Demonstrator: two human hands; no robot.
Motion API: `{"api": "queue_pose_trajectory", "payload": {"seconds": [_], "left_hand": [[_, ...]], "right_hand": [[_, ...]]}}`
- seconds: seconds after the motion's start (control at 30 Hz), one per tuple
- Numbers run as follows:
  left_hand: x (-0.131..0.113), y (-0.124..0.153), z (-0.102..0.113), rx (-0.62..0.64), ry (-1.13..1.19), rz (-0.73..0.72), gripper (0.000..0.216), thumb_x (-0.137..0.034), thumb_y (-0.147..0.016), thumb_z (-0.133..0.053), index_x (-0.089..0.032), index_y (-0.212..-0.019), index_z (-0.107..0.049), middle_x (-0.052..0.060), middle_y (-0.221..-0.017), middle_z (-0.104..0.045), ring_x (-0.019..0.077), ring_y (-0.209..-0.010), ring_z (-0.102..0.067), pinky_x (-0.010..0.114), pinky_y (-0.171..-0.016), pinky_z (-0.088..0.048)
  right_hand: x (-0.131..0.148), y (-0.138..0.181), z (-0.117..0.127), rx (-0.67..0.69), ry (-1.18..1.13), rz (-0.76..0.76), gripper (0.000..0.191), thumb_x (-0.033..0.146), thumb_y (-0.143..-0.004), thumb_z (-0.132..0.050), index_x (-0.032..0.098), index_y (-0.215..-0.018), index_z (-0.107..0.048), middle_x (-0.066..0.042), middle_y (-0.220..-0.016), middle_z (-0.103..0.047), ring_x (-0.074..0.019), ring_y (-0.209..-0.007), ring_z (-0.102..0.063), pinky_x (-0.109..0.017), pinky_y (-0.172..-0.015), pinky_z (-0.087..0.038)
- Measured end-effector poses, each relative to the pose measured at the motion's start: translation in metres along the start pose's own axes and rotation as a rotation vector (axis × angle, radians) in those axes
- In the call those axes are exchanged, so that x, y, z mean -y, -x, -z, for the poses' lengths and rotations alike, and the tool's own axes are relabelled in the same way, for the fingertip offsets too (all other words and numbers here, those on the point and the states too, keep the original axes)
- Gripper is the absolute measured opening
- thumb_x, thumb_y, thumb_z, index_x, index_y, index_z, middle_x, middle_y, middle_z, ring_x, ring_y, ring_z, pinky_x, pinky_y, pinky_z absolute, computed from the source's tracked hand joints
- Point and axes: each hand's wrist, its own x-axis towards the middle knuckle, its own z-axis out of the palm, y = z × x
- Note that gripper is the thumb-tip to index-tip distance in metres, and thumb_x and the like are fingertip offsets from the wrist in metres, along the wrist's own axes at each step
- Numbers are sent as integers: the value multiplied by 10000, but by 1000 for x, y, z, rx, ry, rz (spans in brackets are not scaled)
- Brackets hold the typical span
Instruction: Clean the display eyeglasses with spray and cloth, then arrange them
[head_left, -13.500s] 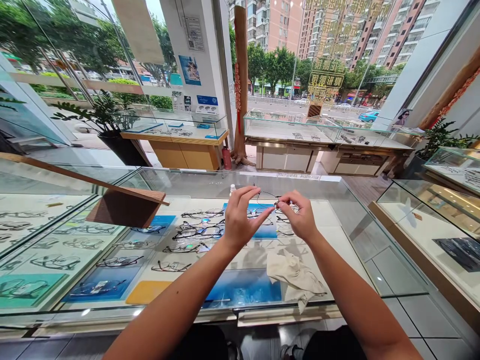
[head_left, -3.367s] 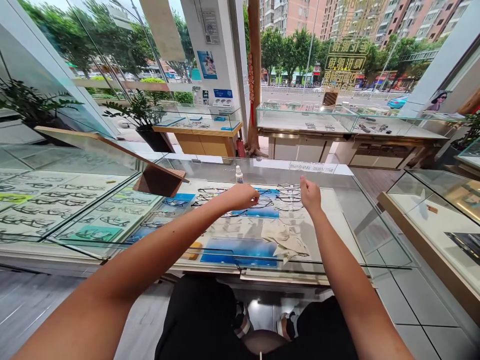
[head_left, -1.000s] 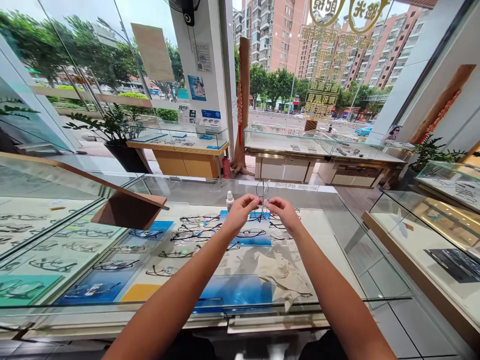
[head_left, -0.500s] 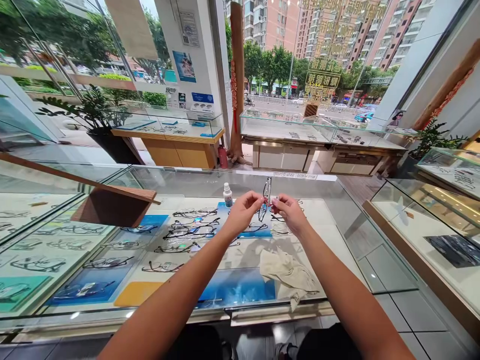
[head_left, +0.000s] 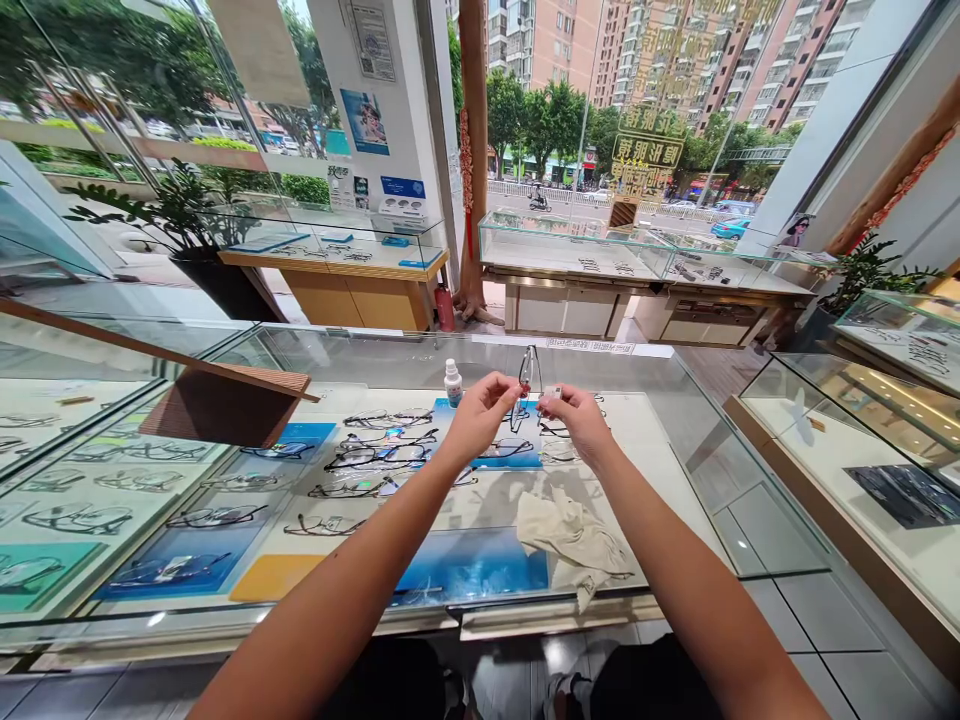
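Both my hands are raised over a glass display counter (head_left: 697,470). My left hand (head_left: 481,415) and my right hand (head_left: 576,420) each pinch a pair of thin-framed glasses (head_left: 527,380) held upright on edge between them. Just behind my left hand a small white bottle (head_left: 452,383) with a blue label stands on the glass. A crumpled beige cloth (head_left: 574,540) lies on the counter top below my right forearm. Several pairs of glasses (head_left: 375,458) lie in rows inside the case on blue and white pads.
A wooden-backed mirror stand (head_left: 217,405) leans on the counter to the left. More glass cases (head_left: 885,420) stand to the right and across the aisle (head_left: 637,265). Potted plants (head_left: 180,215) stand by the windows.
The glasses stay upright on edge between my pinching fingers, as half a second ago. My hands have lifted slightly, and the view has shifted a little.
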Motion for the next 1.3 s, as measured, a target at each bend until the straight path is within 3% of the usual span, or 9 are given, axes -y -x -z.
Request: {"api": "queue_pose_trajectory", "payload": {"seconds": [0.13, 0.3, 0.63, 0.77, 0.87, 0.97, 1.07, 1.3], "left_hand": [[-1, -2, 6, 7, 1, 14, 416, -608, -877, -728, -206, -918, -632, 82, -1010, -744, 259, -1050, -688, 383, -975, -485], [-2, -5, 13, 72, -48, 29, 417, -610, -888, -717, -202, -927, -637, 81, -974, -737, 252, -998, -684, 385, -927, -493], [-6, -5, 22, 247, -58, 117, 384, -578, -885, -741, -202, -935, -678, 103, -1042, -756, 250, -1010, -690, 397, -901, -552], [-11, -2, 17, 206, 116, 214, 401, -569, -825, -812, -202, -908, -672, 107, -1067, -754, 277, -1074, -699, 437, -898, -608], [-15, 0, 13, 149, 177, 214, 408, -559, -801, -841, -200, -898, -675, 105, -1072, -757, 281, -1083, -703, 455, -909, -617], [-15, 1, 10, 114, 182, 196, 414, -559, -789, -852, -198, -904, -685, 112, -1095, -764, 283, -1090, -700, 445, -907, -614], [-10, 1, 6, 124, 131, 175, 411, -564, -782, -854, -199, -897, -703, 103, -1062, -761, 266, -1038, -695, 408, -877, -604], [-7, 9, -4, 225, -64, 73, 347, -534, -880, -761, -190, -904, -727, 68, -940, -691, 195, -864, -625, 343, -826, -551]], "right_hand": [[6, -3, 9, -115, -15, 58, 170, 369, -733, -799, 221, -757, -720, -17, -754, -694, -174, -732, -555, -332, -742, -435], [19, -9, 29, -234, -79, 143, 210, 349, -702, -848, 228, -775, -692, 4, -747, -647, -173, -754, -578, -341, -774, -452], [29, -10, 57, -212, -135, 152, 264, 385, -692, -874, 246, -841, -707, -24, -830, -699, -196, -819, -644, -336, -759, -489], [29, -10, 55, -179, -377, 58, 295, 502, -759, -789, 258, -886, -682, -43, -865, -719, -196, -764, -620, -360, -740, -507], [22, -12, 49, -171, -443, -32, 331, 579, -779, -705, 256, -828, -651, -42, -772, -673, -196, -677, -567, -363, -663, -480], [12, -12, 36, -164, -298, -110, 299, 521, -715, -750, 248, -767, -641, -9, -664, -602, -168, -599, -485, -325, -590, -394], [4, -8, 20, -90, -145, -87, 286, 471, -703, -804, 229, -814, -699, 9, -657, -597, -150, -613, -474, -307, -595, -340], [7, 4, 4, -4, 13, 0, 277, 475, -719, -842, 230, -794, -736, 17, -667, -598, -149, -650, -465, -322, -654, -364]]}}
